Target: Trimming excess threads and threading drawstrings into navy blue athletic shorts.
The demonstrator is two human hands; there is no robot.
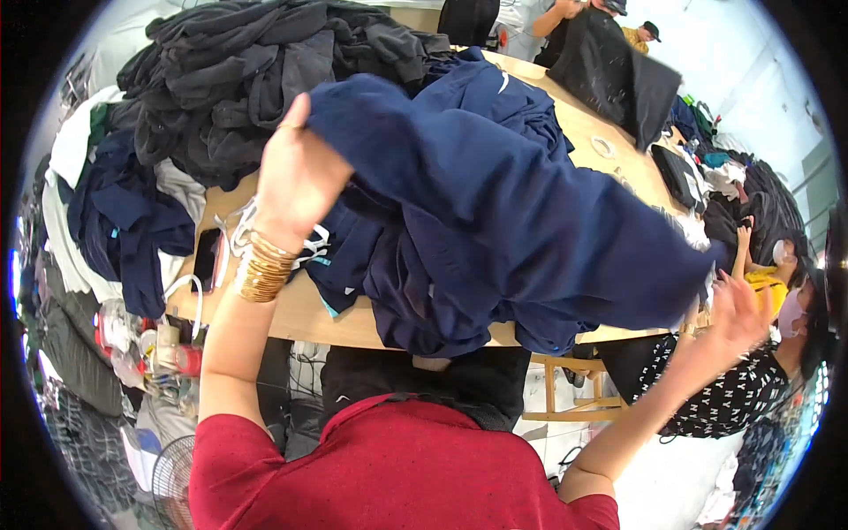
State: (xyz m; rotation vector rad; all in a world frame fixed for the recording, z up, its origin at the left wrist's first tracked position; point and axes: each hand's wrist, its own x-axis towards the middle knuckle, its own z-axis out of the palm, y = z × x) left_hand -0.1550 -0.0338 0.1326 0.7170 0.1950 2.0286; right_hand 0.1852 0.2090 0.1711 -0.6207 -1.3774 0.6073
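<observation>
A long navy blue garment (521, 203) is spread in the air over the table, its right end blurred. My left hand (303, 172), with gold bangles at the wrist, grips its upper left end; the thumb shows and the fingers are mostly hidden by cloth. Close to the garment's right end is my right hand (740, 314), fingers apart and slightly curled, with no cloth visible between them. Beneath the raised garment lie more navy clothes (424, 300), some with white cords, reaching the table's near edge.
A big heap of black clothes (230, 79) covers the back left of the wooden table (632, 177). A phone (207, 261) lies left of my forearm. A tape roll (603, 147) sits right of the navy pile. Co-workers are at the right and back, one holding black cloth (609, 75).
</observation>
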